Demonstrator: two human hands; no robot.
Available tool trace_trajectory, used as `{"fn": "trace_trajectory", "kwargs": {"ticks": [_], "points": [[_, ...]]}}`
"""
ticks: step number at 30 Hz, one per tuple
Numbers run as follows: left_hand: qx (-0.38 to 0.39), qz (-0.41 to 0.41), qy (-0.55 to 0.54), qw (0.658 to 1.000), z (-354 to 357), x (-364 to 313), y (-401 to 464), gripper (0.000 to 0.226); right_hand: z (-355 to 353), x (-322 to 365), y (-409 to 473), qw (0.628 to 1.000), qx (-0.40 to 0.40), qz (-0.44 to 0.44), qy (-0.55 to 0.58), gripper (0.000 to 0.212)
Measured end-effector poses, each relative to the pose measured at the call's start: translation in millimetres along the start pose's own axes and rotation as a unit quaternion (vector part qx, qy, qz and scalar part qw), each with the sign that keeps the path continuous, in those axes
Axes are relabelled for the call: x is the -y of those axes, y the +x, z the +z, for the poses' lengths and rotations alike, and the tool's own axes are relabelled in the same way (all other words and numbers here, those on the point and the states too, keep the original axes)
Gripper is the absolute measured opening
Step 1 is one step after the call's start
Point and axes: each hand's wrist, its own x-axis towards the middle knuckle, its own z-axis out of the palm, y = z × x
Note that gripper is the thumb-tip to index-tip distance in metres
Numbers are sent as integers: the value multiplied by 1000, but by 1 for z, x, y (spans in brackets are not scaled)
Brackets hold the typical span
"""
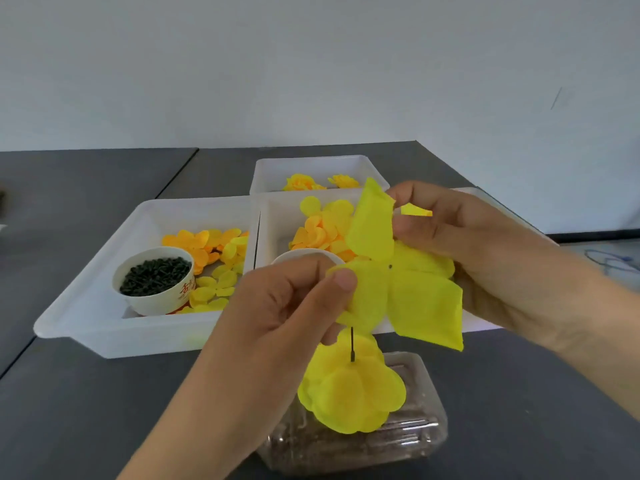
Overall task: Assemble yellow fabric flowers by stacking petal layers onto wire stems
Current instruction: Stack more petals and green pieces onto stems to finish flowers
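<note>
A large yellow petal layer (415, 299) with a small centre hole is held up above the table by both hands. My left hand (287, 299) pinches its left lobe between thumb and fingers. My right hand (460, 244) grips its upper and right lobes. Below it a thin dark wire stem (352, 344) stands upright, with smaller yellow petal layers (353, 393) stacked on it. The stem's tip sits just under the held layer, behind my left fingers.
A clear plastic box (408, 441) lies under the stem. Behind are three white trays: the left tray (90, 306) holds petals and a white cup of dark pieces (156, 275), the middle tray (273, 220) holds orange-yellow petals, the far tray (311, 164) holds finished flowers.
</note>
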Motion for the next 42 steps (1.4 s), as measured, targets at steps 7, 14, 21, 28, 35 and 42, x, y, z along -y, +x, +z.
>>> {"fn": "trace_trajectory", "kwargs": {"ticks": [7, 14, 21, 28, 35, 42], "points": [[-3, -38, 23, 999, -11, 11, -9, 50, 6, -15, -13, 997, -8, 68, 26, 12], [7, -81, 99, 992, -18, 26, -23, 51, 12, -37, -18, 996, -43, 73, -6, 10], [11, -64, 94, 993, -20, 26, -25, 42, 15, -47, -21, 996, -74, -19, -34, 16], [5, -72, 65, 995, -20, 29, -28, 42, 18, -39, -22, 996, -49, -78, -19, 11], [-4, -79, 26, 997, -20, 33, -31, 39, 22, -35, -22, 996, -40, -80, -10, 18], [-8, -62, 16, 998, -20, 32, -32, 35, 22, -31, -19, 995, -19, -100, -11, 13]]}}
